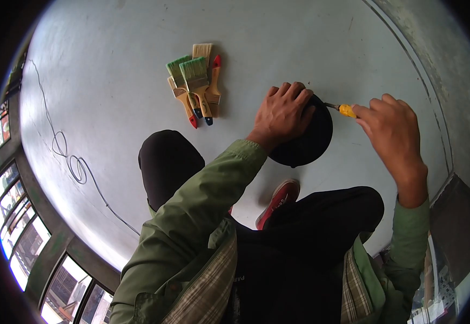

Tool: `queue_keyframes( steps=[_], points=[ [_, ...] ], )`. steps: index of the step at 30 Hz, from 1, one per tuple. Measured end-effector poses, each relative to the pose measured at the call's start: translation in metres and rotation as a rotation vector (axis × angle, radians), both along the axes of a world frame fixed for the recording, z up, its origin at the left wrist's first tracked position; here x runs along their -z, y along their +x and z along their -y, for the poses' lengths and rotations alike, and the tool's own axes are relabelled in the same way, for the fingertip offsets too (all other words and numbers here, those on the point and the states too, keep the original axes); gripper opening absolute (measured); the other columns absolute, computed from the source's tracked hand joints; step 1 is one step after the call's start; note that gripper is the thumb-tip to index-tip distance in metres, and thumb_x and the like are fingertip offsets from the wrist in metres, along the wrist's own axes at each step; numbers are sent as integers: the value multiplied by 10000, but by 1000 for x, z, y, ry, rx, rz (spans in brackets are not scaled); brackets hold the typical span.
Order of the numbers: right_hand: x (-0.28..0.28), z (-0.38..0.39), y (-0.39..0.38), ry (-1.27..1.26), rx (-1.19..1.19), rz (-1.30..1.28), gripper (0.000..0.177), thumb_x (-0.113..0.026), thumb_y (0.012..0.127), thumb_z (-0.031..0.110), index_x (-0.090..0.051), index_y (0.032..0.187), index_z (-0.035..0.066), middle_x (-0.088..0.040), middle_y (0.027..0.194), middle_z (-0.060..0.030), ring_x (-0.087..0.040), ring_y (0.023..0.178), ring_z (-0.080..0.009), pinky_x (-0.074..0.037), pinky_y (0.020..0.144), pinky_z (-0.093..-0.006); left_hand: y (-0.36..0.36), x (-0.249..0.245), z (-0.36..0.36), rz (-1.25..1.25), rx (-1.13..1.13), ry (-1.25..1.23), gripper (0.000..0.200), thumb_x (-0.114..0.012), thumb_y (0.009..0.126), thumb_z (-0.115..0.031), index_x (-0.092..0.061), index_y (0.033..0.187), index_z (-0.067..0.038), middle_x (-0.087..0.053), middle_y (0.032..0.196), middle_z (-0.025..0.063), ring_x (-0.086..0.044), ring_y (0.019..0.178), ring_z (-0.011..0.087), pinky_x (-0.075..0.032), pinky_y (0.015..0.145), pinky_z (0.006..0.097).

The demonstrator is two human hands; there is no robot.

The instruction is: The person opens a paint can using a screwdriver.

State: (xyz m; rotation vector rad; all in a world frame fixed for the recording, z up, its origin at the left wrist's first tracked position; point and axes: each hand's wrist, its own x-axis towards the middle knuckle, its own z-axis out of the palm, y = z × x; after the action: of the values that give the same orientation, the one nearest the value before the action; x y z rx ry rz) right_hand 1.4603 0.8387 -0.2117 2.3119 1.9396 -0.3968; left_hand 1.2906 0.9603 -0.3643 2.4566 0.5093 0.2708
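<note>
My left hand lies over the far left edge of a black round pail-like object, gripping it with the fingers curled at its rim. In my right hand is a screwdriver with a yellow handle. Its metal shaft points left, and the tip is right at the rim of the black object, beside my left fingers. The inside of the black object is too dark to make out.
Several paintbrushes with wooden handles lie piled on the grey floor ahead to the left. A thin cable snakes along the left side. My red shoe is just below the black object. Windows line the left.
</note>
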Motion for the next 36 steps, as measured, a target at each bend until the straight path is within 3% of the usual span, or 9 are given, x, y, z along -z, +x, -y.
queue_keyframes(
  steps=[2, 8, 12, 16, 17, 21, 30, 33, 36],
  points=[
    [0, 5, -24, 18, -137, 254, 184, -690, 839, 139, -732, 1010, 83, -587, 713, -25, -567, 739, -168, -461, 657, -315, 0, 1, 0, 0, -1, -7, 287, -626, 880, -277, -585, 1113, -114, -588, 1089, 54, -574, 1027, 225, -432, 850, 380],
    [6, 28, -47, -42, -97, 292, 221, -655, 850, 114, -712, 1060, 76, -564, 723, -8, -553, 752, -151, -444, 662, -289, 0, 0, 0, -6, 2, -4, 301, -637, 875, -272, -591, 1125, -111, -600, 1098, 50, -584, 1033, 228, -435, 872, 379],
    [-1, 16, -22, -19, -51, 242, 236, -666, 863, 148, -716, 1086, 90, -588, 738, -35, -571, 759, -166, -465, 681, -314, 0, -2, 1, -11, 7, 6, 303, -635, 875, -271, -588, 1129, -112, -599, 1100, 50, -584, 1034, 229, -436, 871, 381],
    [20, 19, 48, -139, 375, -500, 255, -691, 887, 196, -722, 1108, 71, -687, 795, -85, -613, 702, -200, -492, 664, -358, 0, -3, 0, -31, 5, 0, 300, -631, 879, -273, -588, 1131, -115, -598, 1104, 50, -581, 1043, 231, -435, 873, 383],
    [30, 23, 61, -138, 401, -610, 261, -669, 910, 185, -713, 1122, 41, -678, 758, -64, -570, 620, -140, -465, 603, -305, 2, -3, -1, -27, 3, 3, 300, -631, 879, -273, -588, 1131, -115, -598, 1104, 50, -581, 1043, 231, -435, 873, 383],
    [24, 35, 80, -157, 632, -826, 272, -627, 951, 187, -698, 1116, -17, -563, 691, 19, -461, 581, -52, -394, 548, -215, -1, 1, 0, -16, -2, 7, 293, -627, 881, -276, -587, 1123, -115, -593, 1106, 52, -576, 1033, 229, -434, 861, 383],
    [38, 55, 68, -142, 701, -893, 262, -640, 947, 176, -698, 1142, 11, -535, 676, 28, -452, 587, -63, -387, 543, -230, 1, -3, 0, -21, 1, 2, 294, -631, 880, -274, -589, 1128, -123, -596, 1107, 45, -580, 1044, 224, -433, 874, 379],
    [34, 54, 57, -137, 660, -781, 253, -671, 922, 160, -707, 1142, 40, -597, 716, -1, -484, 621, -80, -419, 577, -246, 1, -2, 0, -23, 0, 7, 290, -633, 879, -273, -592, 1123, -123, -596, 1105, 46, -581, 1043, 225, -433, 874, 380],
    [30, 54, 46, -78, 613, -722, 279, -699, 889, 110, -701, 1162, 50, -679, 855, -43, -579, 752, -107, -476, 678, -269, 1, -3, 0, -21, -1, 5, 292, -636, 876, -272, -593, 1122, -122, -598, 1101, 47, -580, 1046, 228, -434, 875, 383]
  ],
)
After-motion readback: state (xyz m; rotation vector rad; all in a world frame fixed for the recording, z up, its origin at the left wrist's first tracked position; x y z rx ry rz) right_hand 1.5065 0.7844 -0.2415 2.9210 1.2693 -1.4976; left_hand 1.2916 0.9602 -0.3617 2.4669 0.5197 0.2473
